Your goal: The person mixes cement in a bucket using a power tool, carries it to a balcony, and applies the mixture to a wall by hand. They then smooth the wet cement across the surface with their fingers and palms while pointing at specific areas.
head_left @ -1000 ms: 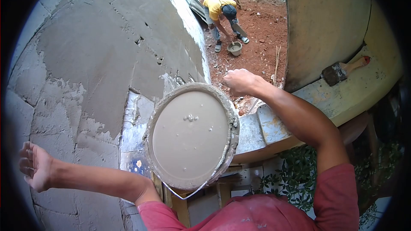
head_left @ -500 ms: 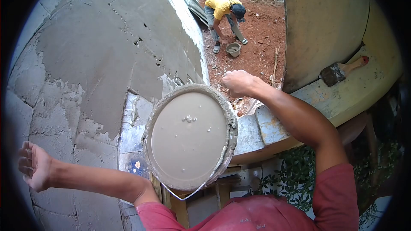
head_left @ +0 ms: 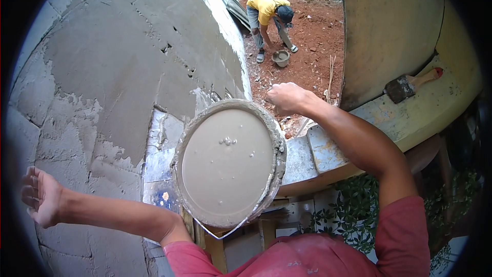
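Observation:
Between my arms stands a bucket [head_left: 228, 156] nearly full of smooth grey wet mortar, its rim crusted and its wire handle hanging down toward me. Out at the left, my left hand [head_left: 41, 197] is open against the plastered wall, fingers loosely bent and apart, no tool showing. My right hand [head_left: 287, 97] is closed in a fist just past the bucket's upper right rim, knuckles toward me. Its palm side is hidden, so I cannot tell whether anything is in it. The grey plastered wall [head_left: 123, 72] fills the left side, darker and wetter toward the top.
A brush [head_left: 410, 85] lies on the yellow ledge [head_left: 394, 118] at right. Below, on red soil [head_left: 312, 72], a person [head_left: 266, 10] in a yellow shirt bends over a small bucket [head_left: 280, 58]. Leafy plants [head_left: 353, 210] grow under the ledge. Timber [head_left: 215, 251] shows beneath my bucket.
The view has shifted very slightly. My hands and the mortar bucket stay essentially in place. The person below has shifted a little, a hand still by the small bucket.

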A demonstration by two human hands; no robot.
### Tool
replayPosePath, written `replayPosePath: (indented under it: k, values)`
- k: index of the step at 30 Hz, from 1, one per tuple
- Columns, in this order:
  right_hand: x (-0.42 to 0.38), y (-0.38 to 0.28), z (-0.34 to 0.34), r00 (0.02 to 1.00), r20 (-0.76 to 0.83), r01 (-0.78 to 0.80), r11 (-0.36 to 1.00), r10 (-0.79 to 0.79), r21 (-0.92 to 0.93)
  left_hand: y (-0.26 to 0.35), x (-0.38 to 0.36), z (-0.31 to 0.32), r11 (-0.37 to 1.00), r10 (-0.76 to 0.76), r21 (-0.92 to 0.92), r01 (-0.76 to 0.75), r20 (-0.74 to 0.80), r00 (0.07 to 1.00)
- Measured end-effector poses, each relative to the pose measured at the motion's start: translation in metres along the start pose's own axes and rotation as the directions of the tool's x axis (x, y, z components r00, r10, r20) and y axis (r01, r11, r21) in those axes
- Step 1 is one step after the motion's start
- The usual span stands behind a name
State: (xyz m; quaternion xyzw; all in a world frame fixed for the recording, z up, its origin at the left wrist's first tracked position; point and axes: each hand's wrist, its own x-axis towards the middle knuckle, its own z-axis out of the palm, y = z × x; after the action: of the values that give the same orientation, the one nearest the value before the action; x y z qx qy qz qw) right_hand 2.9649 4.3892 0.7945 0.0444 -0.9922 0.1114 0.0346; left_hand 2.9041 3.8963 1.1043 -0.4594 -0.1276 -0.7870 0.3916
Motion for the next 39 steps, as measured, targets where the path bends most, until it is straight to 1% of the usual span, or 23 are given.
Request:
replayPosePath:
  k: [2, 8, 11, 13, 14, 16, 17, 19, 23, 25, 26, 28, 29, 31, 35, 37, 39]
  values:
    - [0.001, 0.002, 0.003, 1.000, 0.002, -0.007, 1.000, 0.007, 0.002, 0.001, 0.000, 0.000, 1.000, -0.002, 0.003, 0.002, 0.006, 1.000]
    - [-0.001, -0.003, -0.003, 1.000, 0.001, 0.000, 1.000, 0.000, -0.013, 0.000, -0.003, 0.003, 0.999, 0.028, 0.040, -0.026, -0.042, 0.999]
    - [0.001, -0.001, -0.001, 1.000, 0.003, 0.002, 1.000, -0.002, -0.015, 0.001, -0.003, 0.000, 1.000, 0.021, 0.014, -0.021, -0.022, 1.000]
    - [0.002, -0.001, -0.001, 1.000, 0.003, 0.005, 1.000, -0.005, -0.016, 0.002, -0.002, -0.001, 1.000, -0.002, -0.001, 0.002, 0.032, 0.999]
    - [0.002, -0.002, -0.002, 1.000, 0.013, 0.003, 1.000, -0.003, -0.018, 0.001, -0.002, -0.001, 1.000, 0.001, -0.001, -0.001, 0.031, 1.000]
    - [0.006, 0.005, 0.006, 1.000, 0.022, 0.003, 1.000, -0.003, -0.022, 0.000, -0.005, 0.004, 1.000, 0.025, -0.006, -0.025, -0.052, 0.998]
    - [0.007, 0.005, 0.008, 1.000, 0.020, -0.006, 1.000, 0.007, -0.028, 0.000, -0.004, 0.002, 1.000, 0.028, -0.006, -0.028, -0.054, 0.998]
    - [0.007, 0.003, 0.006, 1.000, 0.019, -0.015, 0.999, 0.016, -0.036, 0.001, -0.001, -0.003, 1.000, 0.011, -0.025, -0.011, 0.010, 1.000]
    - [0.005, -0.002, 0.000, 0.999, 0.035, -0.013, 0.999, 0.015, -0.044, 0.002, -0.001, -0.003, 0.999, 0.006, -0.036, -0.005, 0.036, 0.999]
    - [0.007, 0.002, 0.005, 0.999, 0.041, -0.012, 0.999, 0.013, -0.042, 0.001, -0.005, 0.004, 0.999, 0.042, -0.019, -0.043, -0.058, 0.997]
    - [0.007, 0.003, 0.005, 0.999, 0.048, -0.017, 0.999, 0.019, -0.046, 0.001, -0.004, 0.004, 0.999, 0.045, -0.018, -0.046, -0.059, 0.997]
    - [0.005, -0.001, 0.000, 0.998, 0.056, -0.020, 0.998, 0.023, -0.052, 0.002, -0.003, 0.002, 0.999, 0.018, -0.042, -0.019, -0.008, 1.000]
    - [0.003, -0.004, -0.003, 0.998, 0.051, -0.020, 0.999, 0.022, -0.048, 0.003, -0.003, 0.001, 0.999, 0.021, -0.041, -0.021, -0.009, 1.000]
    - [0.003, -0.002, -0.001, 0.999, 0.047, -0.018, 0.999, 0.020, -0.046, 0.003, -0.004, 0.000, 0.999, 0.009, -0.033, -0.007, 0.053, 0.999]
    - [0.003, -0.001, 0.000, 0.999, 0.050, -0.014, 0.999, 0.016, -0.042, 0.003, -0.004, 0.002, 1.000, 0.008, -0.009, -0.007, 0.061, 0.998]
    - [0.004, 0.000, 0.000, 0.999, 0.043, -0.006, 0.999, 0.008, -0.051, 0.003, -0.003, 0.000, 0.999, -0.009, -0.047, 0.013, 0.085, 0.996]
    - [0.006, 0.000, 0.003, 0.998, 0.058, -0.027, 0.999, 0.030, -0.046, 0.003, -0.002, 0.001, 0.999, -0.004, -0.042, 0.007, 0.078, 0.997]
